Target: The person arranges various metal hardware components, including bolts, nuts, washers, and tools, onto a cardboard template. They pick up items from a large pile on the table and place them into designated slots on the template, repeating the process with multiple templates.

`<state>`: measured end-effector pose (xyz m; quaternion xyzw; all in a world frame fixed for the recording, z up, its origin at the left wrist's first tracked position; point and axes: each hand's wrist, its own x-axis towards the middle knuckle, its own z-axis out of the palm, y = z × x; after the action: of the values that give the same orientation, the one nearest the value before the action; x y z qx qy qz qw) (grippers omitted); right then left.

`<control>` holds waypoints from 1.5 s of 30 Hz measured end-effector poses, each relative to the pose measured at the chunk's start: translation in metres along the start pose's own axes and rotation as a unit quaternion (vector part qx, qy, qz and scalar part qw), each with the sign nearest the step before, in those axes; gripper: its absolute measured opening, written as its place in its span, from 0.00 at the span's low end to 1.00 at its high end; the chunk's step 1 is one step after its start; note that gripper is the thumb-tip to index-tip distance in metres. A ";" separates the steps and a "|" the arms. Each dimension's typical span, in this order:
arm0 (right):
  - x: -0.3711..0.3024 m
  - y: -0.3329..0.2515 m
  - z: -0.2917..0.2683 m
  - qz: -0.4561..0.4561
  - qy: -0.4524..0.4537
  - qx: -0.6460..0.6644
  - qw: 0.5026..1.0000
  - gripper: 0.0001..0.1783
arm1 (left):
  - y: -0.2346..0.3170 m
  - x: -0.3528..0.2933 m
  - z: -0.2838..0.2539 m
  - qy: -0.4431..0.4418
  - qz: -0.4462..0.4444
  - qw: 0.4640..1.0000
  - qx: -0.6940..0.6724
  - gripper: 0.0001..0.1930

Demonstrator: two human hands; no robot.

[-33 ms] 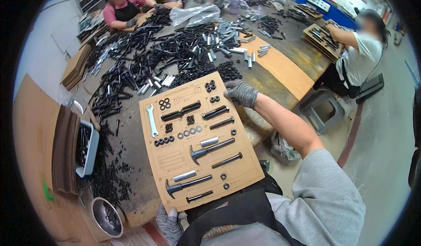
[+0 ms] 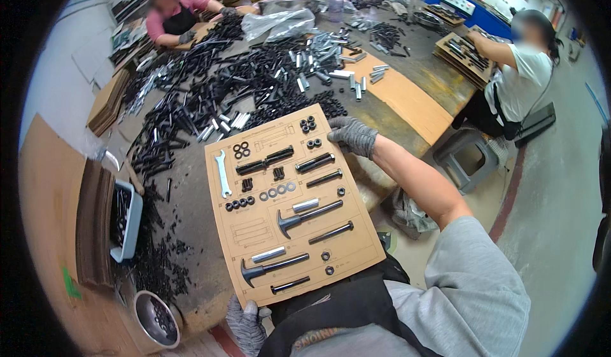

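A brown card [image 2: 364, 245] tilts a little anticlockwise in the middle, held at two edges: the gloved right hand [image 2: 353, 135] closes on its edge near 1 o'clock, and the gloved left hand [image 2: 245, 326] grips its bottom corner at 7 o'clock, thumb up at the rim. Whether the card rests on anything cannot be told; its bottom edge lies in front of a black apron [image 2: 344, 306]. On the card, a wrench [image 2: 223, 174] sits close to the edge at 10 o'clock, nuts [image 2: 308, 125] lie by the 12 o'clock corner, washers [image 2: 273, 192] in a row near the centre, and two hammer-shaped bars [image 2: 289, 222] lower down. From the card's left edge, a strip of grey worktop [image 2: 196, 198] gives room toward 9 o'clock, as far as scattered black bits and a blue bin [image 2: 132, 220]. A metal bowl [image 2: 141, 301] stands at 8 o'clock near the worktop's edge. At 12 o'clock, a heap of black parts [image 2: 229, 77] crowds close to the card's top edge. Toward 3 o'clock, below the right forearm, floor opens up, with a grey stool [image 2: 470, 166] beyond the arm at 2 o'clock.
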<state>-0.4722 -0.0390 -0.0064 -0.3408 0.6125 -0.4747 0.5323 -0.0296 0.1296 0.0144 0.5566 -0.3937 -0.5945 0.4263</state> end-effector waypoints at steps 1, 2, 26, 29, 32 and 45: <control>-0.001 0.003 -0.015 -0.018 0.012 -0.017 1.000 0.22 | 0.006 0.003 0.009 -0.006 0.003 1.000 0.012 0.26; -0.006 0.007 -0.033 -0.021 0.017 0.009 1.000 0.21 | 0.011 0.006 0.019 -0.026 -0.001 0.999 0.026 0.26; -0.165 0.053 -0.360 -0.046 0.389 0.162 0.906 0.14 | 0.004 0.152 0.347 -0.407 -0.127 0.902 0.061 0.21; -0.168 0.091 -0.411 -0.052 0.391 0.133 0.909 0.15 | 0.005 0.157 0.386 -0.433 -0.171 0.881 0.088 0.22; -0.157 0.102 -0.424 -0.055 0.384 0.194 0.901 0.16 | -0.004 0.172 0.406 -0.419 -0.173 0.888 0.083 0.18; -0.116 0.118 -0.473 -0.035 0.425 0.194 0.884 0.18 | -0.003 0.217 0.476 -0.388 -0.151 0.899 0.138 0.19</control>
<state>-0.8994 0.2094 -0.0881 -0.0178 0.6636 -0.7015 0.2594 -0.5081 -0.0779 -0.0254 0.3880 -0.5172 -0.7602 0.0637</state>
